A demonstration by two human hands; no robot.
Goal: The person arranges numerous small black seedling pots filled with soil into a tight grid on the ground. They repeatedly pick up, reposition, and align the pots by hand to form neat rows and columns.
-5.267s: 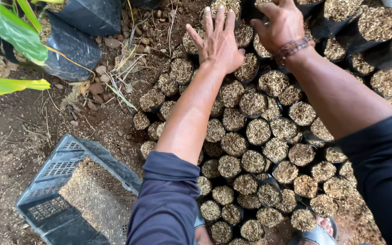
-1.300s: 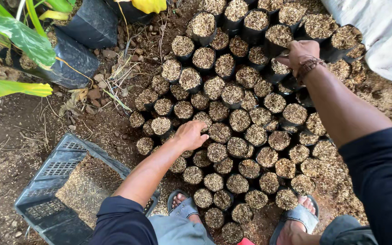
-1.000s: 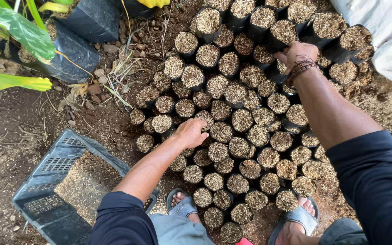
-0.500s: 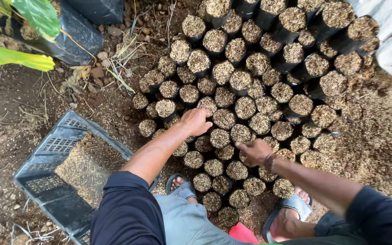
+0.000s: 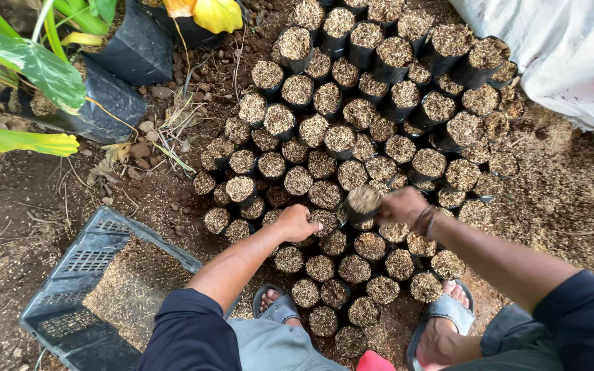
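we clamp the right hand around one filled bag, raised just above the bag cluster. the left hand, fingers curled, presses bags at the cluster's near-left edge. keep the bag upright; avoid spilling husk.

Counts, seen from the head camera: two hands, a left hand and a right hand. One small filled nursery bag was lifted in the right hand. Small filled nursery bags packed on the ground numbered roughly seventy; an exact count could not be made where they crowded and overlapped. One dark plastic crate. Three large black planter bags. Two sandalled feet. One white sack. One wristband.
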